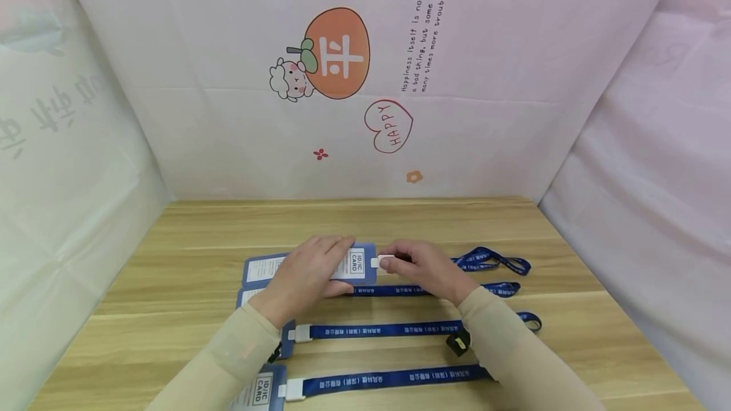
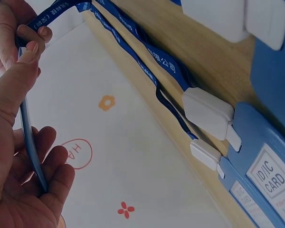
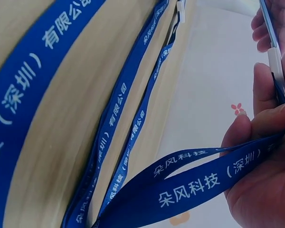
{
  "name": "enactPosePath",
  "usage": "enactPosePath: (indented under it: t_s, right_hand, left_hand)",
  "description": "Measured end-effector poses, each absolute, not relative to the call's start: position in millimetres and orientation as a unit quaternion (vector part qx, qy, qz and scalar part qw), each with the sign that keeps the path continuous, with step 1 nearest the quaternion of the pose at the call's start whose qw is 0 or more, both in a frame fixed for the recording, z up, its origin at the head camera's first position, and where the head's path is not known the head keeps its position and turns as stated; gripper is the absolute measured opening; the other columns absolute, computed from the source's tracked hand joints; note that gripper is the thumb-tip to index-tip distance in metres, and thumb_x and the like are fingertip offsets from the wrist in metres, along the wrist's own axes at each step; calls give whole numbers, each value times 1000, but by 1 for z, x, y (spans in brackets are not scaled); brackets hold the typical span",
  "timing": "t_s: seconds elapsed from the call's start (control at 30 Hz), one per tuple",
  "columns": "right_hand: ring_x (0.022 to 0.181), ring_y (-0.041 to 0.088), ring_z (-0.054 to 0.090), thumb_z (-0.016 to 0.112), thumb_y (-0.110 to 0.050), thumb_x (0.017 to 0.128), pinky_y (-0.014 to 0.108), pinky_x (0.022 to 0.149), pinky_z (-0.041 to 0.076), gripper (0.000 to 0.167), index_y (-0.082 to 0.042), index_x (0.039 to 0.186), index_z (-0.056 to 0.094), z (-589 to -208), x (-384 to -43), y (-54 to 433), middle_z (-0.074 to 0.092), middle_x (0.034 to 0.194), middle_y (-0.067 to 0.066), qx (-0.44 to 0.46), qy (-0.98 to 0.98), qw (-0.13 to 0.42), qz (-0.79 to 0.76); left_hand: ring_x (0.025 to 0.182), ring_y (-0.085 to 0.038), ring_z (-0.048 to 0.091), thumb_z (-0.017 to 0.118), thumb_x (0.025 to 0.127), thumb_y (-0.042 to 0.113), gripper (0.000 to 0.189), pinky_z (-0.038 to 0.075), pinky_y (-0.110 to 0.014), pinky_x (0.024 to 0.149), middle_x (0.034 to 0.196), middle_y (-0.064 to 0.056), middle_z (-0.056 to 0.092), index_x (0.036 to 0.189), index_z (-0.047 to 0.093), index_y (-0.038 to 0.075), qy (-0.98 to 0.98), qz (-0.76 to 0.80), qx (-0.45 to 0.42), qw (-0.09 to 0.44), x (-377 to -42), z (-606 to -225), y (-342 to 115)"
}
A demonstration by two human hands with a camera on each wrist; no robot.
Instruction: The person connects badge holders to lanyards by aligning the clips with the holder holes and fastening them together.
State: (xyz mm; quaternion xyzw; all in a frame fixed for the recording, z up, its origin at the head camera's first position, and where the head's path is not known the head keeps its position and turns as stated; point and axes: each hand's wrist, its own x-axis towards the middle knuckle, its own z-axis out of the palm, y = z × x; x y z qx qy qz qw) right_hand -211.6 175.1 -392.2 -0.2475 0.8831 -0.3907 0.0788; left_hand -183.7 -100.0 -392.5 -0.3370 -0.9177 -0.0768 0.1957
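Note:
In the head view, my left hand (image 1: pixel 311 271) grips a blue ID card holder (image 1: pixel 365 271) by its sides. A white clip (image 1: pixel 385 261) at the holder's right end is pinched between the thumb and fingers of my right hand (image 1: pixel 431 266). From that clip a printed blue lanyard (image 3: pixel 194 183) runs across the right palm. Seen from the left wrist, the held holder (image 2: pixel 27 126) is edge-on and raised off the table. A blue-edged card part (image 1: pixel 263 268) also shows left of my left hand; whether it belongs to the held holder, I cannot tell.
Nearer on the wooden table (image 1: pixel 188 240) lie further lanyards (image 1: pixel 377 330) in rows, their card holders (image 2: pixel 268 173) to the left, partly hidden under my left arm. White clips (image 1: pixel 294 389) join them. Printed cloth (image 1: pixel 228 144) walls the back and both sides.

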Motion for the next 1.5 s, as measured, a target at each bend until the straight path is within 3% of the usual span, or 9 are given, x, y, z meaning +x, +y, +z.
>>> enactPosePath:
  t_s: [0.23,0.9,1.5]
  right_hand:
    - [89,18,61,62,-48,103,33,75,54,29,-28,121,74,-389,-216,180,69,102,-6,-240,887,76,-387]
    - [97,14,65,64,-40,104,41,94,60,24,-27,122,74,-383,-228,201,73,115,-8,-221,909,42,-350]
    - [105,15,68,66,-44,102,44,93,60,28,-27,123,76,-377,-238,229,74,120,-6,-208,916,9,-342]
  left_hand:
    - [126,-25,64,75,90,55,81,53,-40,109,141,-9,65,151,53,7,-915,-78,-340,204,-186,-390,-105]
    - [131,-26,61,76,89,55,83,51,-42,113,143,-9,64,152,52,7,-922,-82,-324,195,-192,-387,-122]
    - [133,-29,59,77,90,53,84,49,-45,114,146,-10,62,154,49,7,-940,-84,-286,168,-196,-386,-138]
